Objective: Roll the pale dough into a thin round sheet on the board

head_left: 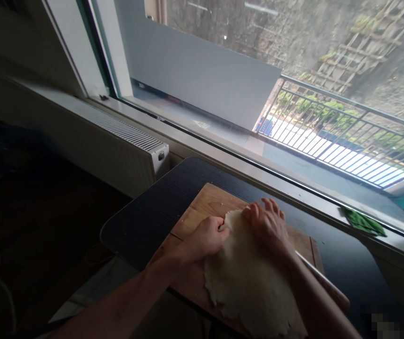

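Observation:
A wide, thin sheet of pale dough (251,278) with a ragged edge lies over a wooden board (184,221) and reaches past the bottom of the view. My left hand (210,235) is closed on the dough's upper left edge, thumb and fingers pinched together. At the upper right edge, my right hand (267,226) grips the dough between thumb and forefinger while its other fingers stick up, apart from the sheet. Beside my right forearm lies a long tool with a wooden end (338,294); the arm hides part of it, so its kind is unclear.
The board rests on a dark table (152,197) with rounded corners. Behind it runs a window sill (237,165) with a green cloth (362,221) on it. A white radiator (127,146) stands at the left. Outside the glass is a balcony railing (329,127).

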`<action>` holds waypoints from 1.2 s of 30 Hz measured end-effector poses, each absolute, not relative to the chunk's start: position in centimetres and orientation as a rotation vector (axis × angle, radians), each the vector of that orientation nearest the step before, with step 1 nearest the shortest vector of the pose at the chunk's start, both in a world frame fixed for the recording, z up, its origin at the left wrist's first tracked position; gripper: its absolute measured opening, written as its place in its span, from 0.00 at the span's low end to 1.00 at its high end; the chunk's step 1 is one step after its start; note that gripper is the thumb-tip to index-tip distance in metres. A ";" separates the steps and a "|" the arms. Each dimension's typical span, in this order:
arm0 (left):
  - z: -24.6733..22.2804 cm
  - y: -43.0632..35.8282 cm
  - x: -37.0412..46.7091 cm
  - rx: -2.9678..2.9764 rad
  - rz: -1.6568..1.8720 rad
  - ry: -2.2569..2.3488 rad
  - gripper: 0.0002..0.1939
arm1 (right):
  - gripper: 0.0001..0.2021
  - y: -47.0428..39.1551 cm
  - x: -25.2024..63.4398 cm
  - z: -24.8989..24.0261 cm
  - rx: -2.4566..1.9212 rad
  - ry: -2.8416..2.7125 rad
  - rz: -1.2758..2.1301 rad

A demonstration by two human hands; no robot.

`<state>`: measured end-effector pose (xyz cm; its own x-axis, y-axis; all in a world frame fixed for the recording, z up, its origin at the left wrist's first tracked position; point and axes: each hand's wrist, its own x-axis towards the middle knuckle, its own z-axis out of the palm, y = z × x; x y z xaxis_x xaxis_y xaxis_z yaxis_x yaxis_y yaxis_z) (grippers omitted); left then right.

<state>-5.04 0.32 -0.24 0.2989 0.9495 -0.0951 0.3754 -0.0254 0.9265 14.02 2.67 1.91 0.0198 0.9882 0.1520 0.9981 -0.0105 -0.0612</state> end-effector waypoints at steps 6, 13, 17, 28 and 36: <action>-0.7 0.2 -5.0 1.540 0.729 1.213 0.13 | 0.26 2.9 13.5 1.9 -2.155 -2.103 0.049; -0.6 1.3 -5.0 1.562 0.709 1.236 0.11 | 0.26 3.6 13.7 1.4 -2.166 -1.954 -0.250; 0.9 4.1 -3.9 1.570 0.581 1.286 0.12 | 0.24 5.0 16.4 2.0 -2.216 -1.966 -0.337; 1.5 0.4 -3.6 1.469 0.874 1.251 0.12 | 0.23 -3.9 17.0 3.4 -1.872 -2.291 -0.250; 0.2 0.2 -5.5 1.522 0.725 1.167 0.10 | 0.18 1.7 14.3 2.5 -2.095 -1.971 -0.262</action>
